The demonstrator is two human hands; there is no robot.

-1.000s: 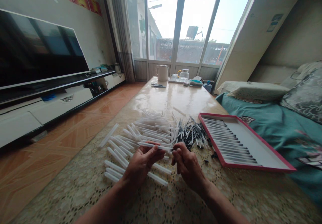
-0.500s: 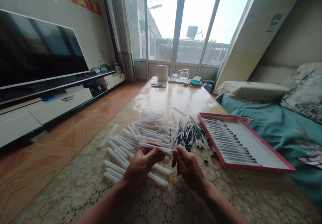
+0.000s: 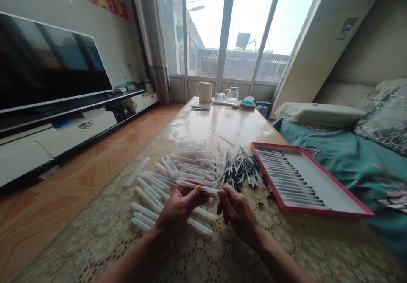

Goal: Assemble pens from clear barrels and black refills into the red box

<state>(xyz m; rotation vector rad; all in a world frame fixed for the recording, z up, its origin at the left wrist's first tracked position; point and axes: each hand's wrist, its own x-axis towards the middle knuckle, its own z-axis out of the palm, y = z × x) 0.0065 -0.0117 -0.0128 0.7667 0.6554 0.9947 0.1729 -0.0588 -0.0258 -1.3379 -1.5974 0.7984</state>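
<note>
White tube (image 3: pixel 209 189) between both hands (image 3: pixel 181 200) (image 3: pixel 238 211), its earlier-visible dark end now hidden.

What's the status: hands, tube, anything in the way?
Left hand gripping white tube. Right hand pinching its right end. Tube tilted slightly, above tabletop. Loose white tubes crowd left hand; nothing visibly blocking.

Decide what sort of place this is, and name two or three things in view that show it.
Most likely a living room in a home: a large TV stands on a low cabinet, a kettle sits on the table, and patterned cushions lie along the right.
</note>
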